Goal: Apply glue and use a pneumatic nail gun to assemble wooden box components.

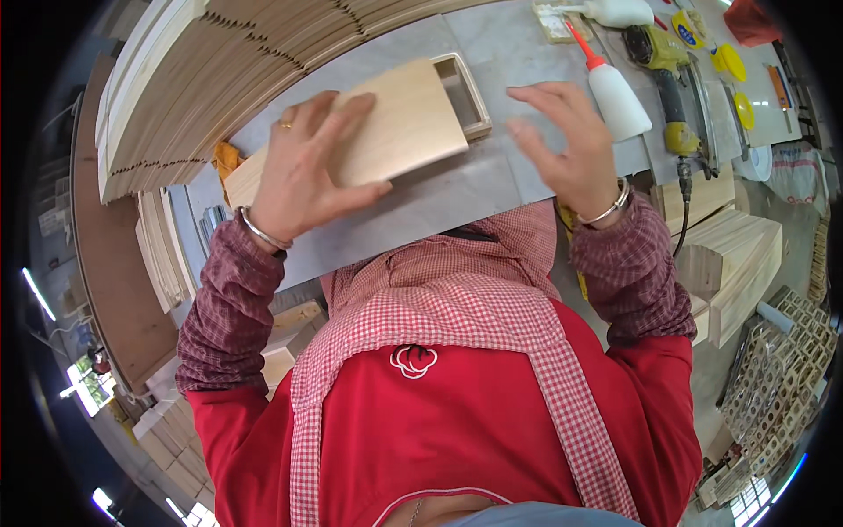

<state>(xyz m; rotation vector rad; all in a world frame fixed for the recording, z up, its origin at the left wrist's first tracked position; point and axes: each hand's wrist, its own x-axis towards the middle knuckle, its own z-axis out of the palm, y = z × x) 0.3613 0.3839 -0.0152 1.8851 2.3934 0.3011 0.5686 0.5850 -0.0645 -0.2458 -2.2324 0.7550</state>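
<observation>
My left hand (307,162) rests over a pale wooden panel (408,119), its fingers spread and its thumb stretched along the near edge. That panel lies over a shallow wooden frame (477,101), whose right end sticks out from under it. Whether the panel is fixed to the frame I cannot tell. Right of them, my right hand (566,145) hovers above the grey tabletop (439,189), with fingers apart and nothing in them. Close to its fingers lies a white squeeze bottle (619,101) with a red nozzle.
Long wooden boards (219,79) are stacked at the far left, beside an orange cloth (226,160). A yellow-green nail gun (672,88) with a hose lies at the right. Another white bottle (619,11) and yellow tape rolls (729,61) are beyond it. Wooden blocks (738,255) stand below right.
</observation>
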